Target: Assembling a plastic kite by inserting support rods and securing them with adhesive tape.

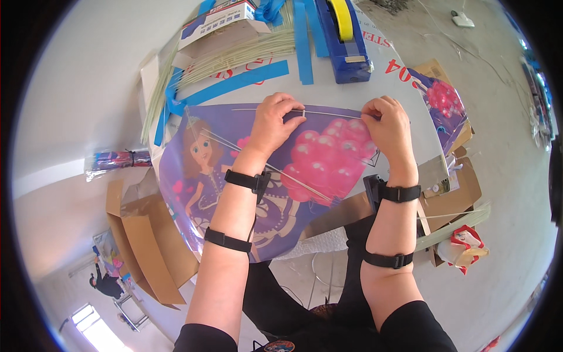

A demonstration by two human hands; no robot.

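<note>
A purple sheet (226,167), like a kite sail, lies on the table in front of me, printed with a cartoon princess and pink balloons. Along its far edge runs a thin pale rod (334,114). My left hand (271,126) is closed, thumb and forefinger pinching the rod, with a small whitish piece at the fingertips. Farther right, my right hand (390,126) is closed too, pinching the rod near the sheet's far right corner; its fingertips partly hide that end. More thin sticks (299,180) cross the sheet diagonally beneath my left wrist.
Beyond the sheet are a blue tape dispenser (352,67), blue strips (240,80), a bundle of pale sticks (234,57) and a white box (217,26). Cardboard boxes (136,234) stand left and right below the table. Another person (108,286) is far off at lower left.
</note>
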